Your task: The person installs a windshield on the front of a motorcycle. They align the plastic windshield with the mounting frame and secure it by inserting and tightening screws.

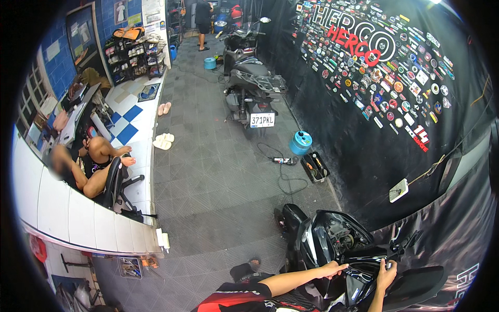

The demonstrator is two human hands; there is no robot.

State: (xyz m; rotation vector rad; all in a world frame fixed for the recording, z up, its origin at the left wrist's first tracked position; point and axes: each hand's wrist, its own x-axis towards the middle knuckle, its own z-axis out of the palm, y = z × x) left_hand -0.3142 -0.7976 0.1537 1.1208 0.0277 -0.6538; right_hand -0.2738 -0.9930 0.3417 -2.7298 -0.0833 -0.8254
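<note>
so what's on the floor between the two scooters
In the head view, between the near scooter and the parked scooter: a blue canister, an open tool tray and a black cable on grey tiles.

Glossy black plastic scooter fairing

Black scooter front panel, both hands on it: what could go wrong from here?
1. Both hands, left and right, rest on the scooter's glossy black front panel. If it is loose, it might slip and scratch or crack.
2. The open cavity exposes wiring and parts; a finger or panel edge could snag there.
3. A cable trails across the floor from the power strip near the tool tray, a possible trip hazard.
</note>
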